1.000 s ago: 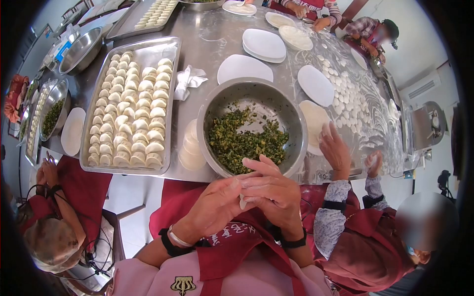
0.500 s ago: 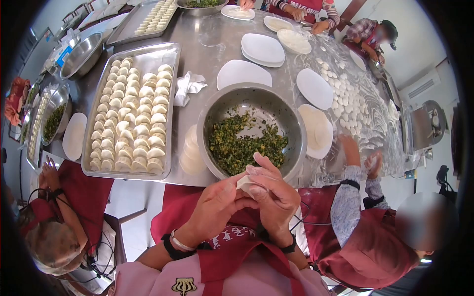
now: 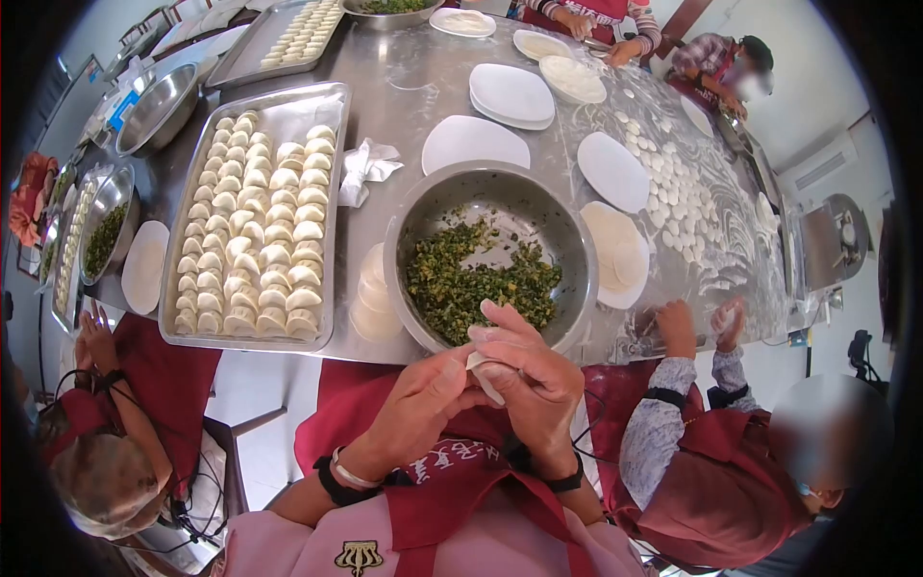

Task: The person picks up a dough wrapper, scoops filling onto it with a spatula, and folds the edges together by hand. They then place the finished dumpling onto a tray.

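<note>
Close to my chest, at the table's near edge, both hands pinch one pale dumpling [image 3: 489,385] between them. My left hand [image 3: 420,402] is closed on its left side, and my right hand [image 3: 538,389] has thumb and fingers pressed on its right side. Much of the dumpling is hidden by the fingers. Just beyond the hands stands a steel bowl [image 3: 586,240] with chopped green filling [image 3: 481,279] in it. Round dough wrappers [image 3: 373,313] lie overlapped on the table to the bowl's left.
A metal tray [image 3: 338,125] with rows of dumplings is at left, beside a crumpled white cloth [image 3: 367,171]. White plates [image 3: 476,144] stand behind the bowl. Another plate holding wrappers [image 3: 620,255] and floured dough pieces [image 3: 673,197] are at right. Co-workers' hands [image 3: 677,327] are close on both sides.
My fingers have shifted slightly around the dumpling, which is now turned more upright. The right co-worker's forearm has drawn back towards the table's near edge.
</note>
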A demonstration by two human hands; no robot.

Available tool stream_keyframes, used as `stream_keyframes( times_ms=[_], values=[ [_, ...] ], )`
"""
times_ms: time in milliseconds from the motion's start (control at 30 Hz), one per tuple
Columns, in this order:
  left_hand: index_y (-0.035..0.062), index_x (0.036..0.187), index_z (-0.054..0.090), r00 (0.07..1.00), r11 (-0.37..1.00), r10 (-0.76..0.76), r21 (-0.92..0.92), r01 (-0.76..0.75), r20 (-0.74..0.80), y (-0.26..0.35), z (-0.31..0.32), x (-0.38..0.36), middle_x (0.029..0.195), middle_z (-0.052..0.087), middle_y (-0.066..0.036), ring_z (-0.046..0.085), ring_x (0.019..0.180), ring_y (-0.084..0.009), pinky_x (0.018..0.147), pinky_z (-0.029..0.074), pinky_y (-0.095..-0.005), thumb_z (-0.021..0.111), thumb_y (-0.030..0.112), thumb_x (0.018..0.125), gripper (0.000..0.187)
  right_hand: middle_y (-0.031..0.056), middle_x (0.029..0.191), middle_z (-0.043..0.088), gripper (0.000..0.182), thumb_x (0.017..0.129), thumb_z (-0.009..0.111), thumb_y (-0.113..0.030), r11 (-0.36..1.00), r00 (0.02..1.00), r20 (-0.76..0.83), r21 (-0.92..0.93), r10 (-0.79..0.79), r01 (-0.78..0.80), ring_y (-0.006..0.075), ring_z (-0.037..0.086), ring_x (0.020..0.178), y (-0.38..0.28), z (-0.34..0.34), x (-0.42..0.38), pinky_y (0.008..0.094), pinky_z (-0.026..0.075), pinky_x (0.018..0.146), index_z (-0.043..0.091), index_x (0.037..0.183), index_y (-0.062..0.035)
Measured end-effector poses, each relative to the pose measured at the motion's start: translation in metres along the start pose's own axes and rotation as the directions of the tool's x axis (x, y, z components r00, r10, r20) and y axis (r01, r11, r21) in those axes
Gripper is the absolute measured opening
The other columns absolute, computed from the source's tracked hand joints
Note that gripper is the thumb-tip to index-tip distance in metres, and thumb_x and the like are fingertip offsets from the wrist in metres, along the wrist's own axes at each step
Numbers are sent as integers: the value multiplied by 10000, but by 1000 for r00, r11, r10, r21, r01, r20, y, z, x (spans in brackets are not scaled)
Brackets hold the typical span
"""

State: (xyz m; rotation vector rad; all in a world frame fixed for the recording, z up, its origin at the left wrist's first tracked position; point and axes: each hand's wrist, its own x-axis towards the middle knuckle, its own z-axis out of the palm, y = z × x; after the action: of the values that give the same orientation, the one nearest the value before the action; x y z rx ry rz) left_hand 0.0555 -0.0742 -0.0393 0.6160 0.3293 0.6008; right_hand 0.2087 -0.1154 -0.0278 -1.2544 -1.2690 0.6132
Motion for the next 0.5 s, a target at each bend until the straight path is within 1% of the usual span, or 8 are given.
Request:
stream_keyframes(
  times_ms=[33, 133, 233, 333, 433, 500],
  values=[
    [-47, 1418, 428, 1000, 1000, -6, 25, 6, 0, 0, -1, 0, 1310, 563, -130, 573, 1159, -203, 1019, 463, -381, 380, 367, 1084, 535, 147, 1047, 742, 130, 839, 718, -1, 999, 999, 31, -10, -41, 41, 355, 633, 1188, 3, -2, 0, 538, 404, 1083, 737, 967, -7],
    [-51, 1379, 462, 1000, 999, -19, 48, 19, 3, 3, 0, 1, 1278, 575, -126, 589, 1104, -191, 977, 483, -365, 366, 363, 1089, 514, 145, 1046, 743, 133, 847, 716, -11, 997, 996, 57, -21, -69, 70, 358, 632, 1190, 9, -5, 0, 542, 398, 1089, 735, 978, -8],
    [-56, 1377, 460, 1000, 998, -30, 60, 31, -6, 2, -3, 1, 1271, 579, -128, 597, 1091, -191, 961, 495, -356, 352, 352, 1094, 508, 143, 1039, 743, 122, 848, 720, -34, 997, 995, 87, -45, -56, 60, 357, 640, 1176, 6, -6, 4, 541, 393, 1096, 732, 966, -10],
    [-61, 1364, 472, 999, 997, -34, 76, 35, -7, 6, -2, 4, 1268, 581, -132, 600, 1086, -189, 958, 499, -352, 348, 346, 1095, 503, 134, 1047, 742, 100, 847, 715, -43, 999, 995, 101, -40, 26, -22, 349, 644, 1173, 1, -5, 7, 531, 397, 1097, 730, 943, -22],
    [-64, 1346, 487, 998, 991, -65, 119, 63, 10, 6, -7, 4, 1265, 582, -136, 602, 1084, -193, 957, 501, -352, 355, 346, 1094, 499, 126, 1067, 737, 110, 837, 716, -45, 997, 986, 167, -64, -32, 43, 344, 641, 1178, 0, -5, 11, 524, 403, 1095, 736, 945, -40],
    [-65, 1332, 499, 997, 991, -74, 112, 73, 8, 6, -8, 3, 1268, 582, -137, 598, 1108, -198, 967, 499, -353, 361, 345, 1092, 494, 122, 1073, 736, 146, 832, 715, -36, 995, 981, 180, -53, -68, 79, 346, 636, 1184, 4, -5, 11, 530, 406, 1091, 737, 976, -50]
  ],
)
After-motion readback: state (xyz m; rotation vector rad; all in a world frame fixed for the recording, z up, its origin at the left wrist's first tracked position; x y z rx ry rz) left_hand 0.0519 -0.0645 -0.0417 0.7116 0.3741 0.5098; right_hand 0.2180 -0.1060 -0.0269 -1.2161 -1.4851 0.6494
